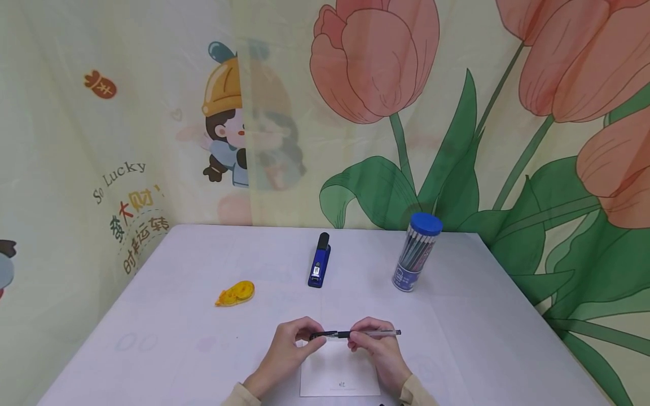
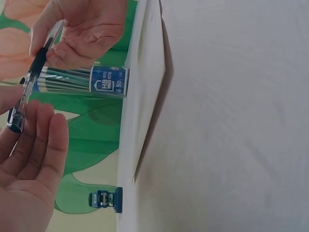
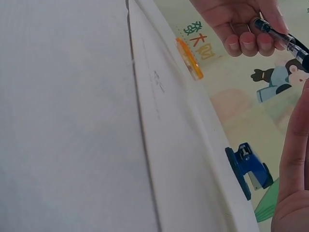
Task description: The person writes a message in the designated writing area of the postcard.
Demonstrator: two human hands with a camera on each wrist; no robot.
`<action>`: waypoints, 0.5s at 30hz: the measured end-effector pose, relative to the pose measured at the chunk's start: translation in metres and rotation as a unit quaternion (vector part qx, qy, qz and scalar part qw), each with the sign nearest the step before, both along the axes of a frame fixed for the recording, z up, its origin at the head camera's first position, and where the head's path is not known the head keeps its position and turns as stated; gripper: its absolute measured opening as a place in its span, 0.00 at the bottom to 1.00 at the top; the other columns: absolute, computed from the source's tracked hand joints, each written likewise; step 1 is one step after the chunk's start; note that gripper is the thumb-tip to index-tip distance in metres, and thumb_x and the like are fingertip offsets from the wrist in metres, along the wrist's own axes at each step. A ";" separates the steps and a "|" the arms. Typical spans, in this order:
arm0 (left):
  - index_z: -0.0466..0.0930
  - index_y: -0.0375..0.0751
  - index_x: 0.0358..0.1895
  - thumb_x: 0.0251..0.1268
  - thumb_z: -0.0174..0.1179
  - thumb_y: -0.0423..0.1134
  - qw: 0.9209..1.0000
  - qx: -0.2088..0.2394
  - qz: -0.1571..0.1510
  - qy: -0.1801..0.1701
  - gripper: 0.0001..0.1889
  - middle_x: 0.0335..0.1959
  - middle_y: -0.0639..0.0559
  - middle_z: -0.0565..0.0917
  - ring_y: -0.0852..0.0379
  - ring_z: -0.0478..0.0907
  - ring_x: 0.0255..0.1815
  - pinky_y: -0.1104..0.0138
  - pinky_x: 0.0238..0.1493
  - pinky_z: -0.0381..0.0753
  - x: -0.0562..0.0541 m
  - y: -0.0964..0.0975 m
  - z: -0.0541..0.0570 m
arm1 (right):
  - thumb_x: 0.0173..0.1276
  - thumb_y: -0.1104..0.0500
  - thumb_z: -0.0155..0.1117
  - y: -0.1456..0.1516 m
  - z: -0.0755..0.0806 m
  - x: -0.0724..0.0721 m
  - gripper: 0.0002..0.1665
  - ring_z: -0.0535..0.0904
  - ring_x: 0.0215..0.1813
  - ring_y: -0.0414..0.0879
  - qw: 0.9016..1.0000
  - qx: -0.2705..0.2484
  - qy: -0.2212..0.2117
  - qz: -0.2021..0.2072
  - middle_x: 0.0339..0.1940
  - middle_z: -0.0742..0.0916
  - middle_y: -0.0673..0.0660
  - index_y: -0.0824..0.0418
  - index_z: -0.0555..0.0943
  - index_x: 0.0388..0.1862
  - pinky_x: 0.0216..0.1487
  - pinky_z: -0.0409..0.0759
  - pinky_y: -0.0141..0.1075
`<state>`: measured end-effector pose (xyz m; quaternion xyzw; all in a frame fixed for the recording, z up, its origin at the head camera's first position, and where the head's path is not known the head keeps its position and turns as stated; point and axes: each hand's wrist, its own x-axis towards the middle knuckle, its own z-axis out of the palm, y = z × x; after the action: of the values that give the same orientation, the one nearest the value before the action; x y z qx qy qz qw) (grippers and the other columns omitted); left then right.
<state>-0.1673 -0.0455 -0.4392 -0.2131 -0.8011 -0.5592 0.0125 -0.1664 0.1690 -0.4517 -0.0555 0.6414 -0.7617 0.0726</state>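
Observation:
Both hands hold one gel pen (image 1: 376,332) level above a white notepad (image 1: 340,378). My left hand (image 1: 294,343) pinches the pen's clear cap with the dark clip between thumb and fingers. On the barrel side, my right hand (image 1: 377,344) grips the pen near its black grip section, and the clear barrel runs out to the right. The left wrist view shows the cap (image 2: 18,113) over the tip end, its dark end by the left fingers (image 2: 58,140). In the right wrist view the notepad (image 3: 169,130) lies below the hands, with small print on its cover.
A yellow correction tape (image 1: 236,294) lies at the left of the white table (image 1: 178,349). Behind the hands is a blue stapler (image 1: 319,262). Further right stands a clear tub of pencils (image 1: 415,254) with a blue lid. A printed curtain (image 1: 274,113) hangs behind.

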 end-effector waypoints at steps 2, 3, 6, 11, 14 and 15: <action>0.82 0.40 0.37 0.60 0.65 0.34 1.000 0.000 0.003 -0.002 0.04 0.34 0.52 0.84 0.66 0.78 0.33 0.73 0.42 0.79 0.000 -0.001 0.000 | 0.63 0.67 0.64 0.000 0.000 0.000 0.11 0.82 0.30 0.39 1.000 -0.002 0.001 0.001 0.28 0.87 0.47 0.50 0.85 0.29 0.38 0.81 0.33; 0.82 0.40 0.37 0.60 0.65 0.34 1.000 0.000 0.004 -0.003 0.04 0.34 0.53 0.84 0.66 0.78 0.33 0.73 0.42 0.79 0.000 -0.001 0.000 | 0.63 0.67 0.64 0.000 -0.001 0.000 0.11 0.82 0.30 0.40 1.000 -0.003 0.002 0.001 0.28 0.87 0.47 0.51 0.85 0.29 0.39 0.81 0.33; 0.82 0.40 0.38 0.60 0.65 0.34 1.000 0.001 0.009 -0.005 0.04 0.34 0.52 0.84 0.65 0.78 0.34 0.74 0.43 0.79 -0.001 -0.003 0.001 | 0.63 0.68 0.63 0.001 -0.001 0.000 0.10 0.82 0.30 0.40 1.000 -0.005 0.005 -0.003 0.28 0.86 0.48 0.53 0.85 0.30 0.39 0.81 0.33; 0.82 0.40 0.38 0.60 0.65 0.33 1.000 -0.004 0.024 0.004 0.05 0.34 0.53 0.84 0.64 0.78 0.35 0.75 0.44 0.78 -0.002 -0.005 0.000 | 0.62 0.67 0.63 0.002 -0.002 0.000 0.08 0.82 0.29 0.40 1.000 -0.003 0.023 -0.008 0.27 0.86 0.48 0.55 0.85 0.30 0.38 0.81 0.33; 0.82 0.41 0.38 0.60 0.65 0.34 0.999 -0.008 0.037 0.007 0.05 0.35 0.53 0.84 0.64 0.78 0.36 0.75 0.44 0.78 -0.003 -0.007 0.000 | 0.61 0.67 0.65 0.003 -0.002 -0.001 0.06 0.82 0.29 0.40 0.999 -0.004 0.033 -0.009 0.27 0.86 0.48 0.57 0.84 0.31 0.37 0.81 0.32; 0.82 0.41 0.38 0.60 0.65 0.34 0.999 -0.007 0.040 0.006 0.05 0.35 0.54 0.84 0.64 0.78 0.36 0.76 0.44 0.78 -0.004 -0.007 0.000 | 0.61 0.66 0.65 0.004 -0.002 -0.001 0.05 0.82 0.29 0.40 0.999 -0.004 0.034 -0.008 0.27 0.86 0.48 0.57 0.84 0.31 0.37 0.81 0.32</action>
<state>-0.1711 -0.0529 -0.4397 -0.1843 -0.8130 -0.5510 0.0385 -0.1672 0.1726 -0.4541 -0.0760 0.6411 -0.7624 0.0443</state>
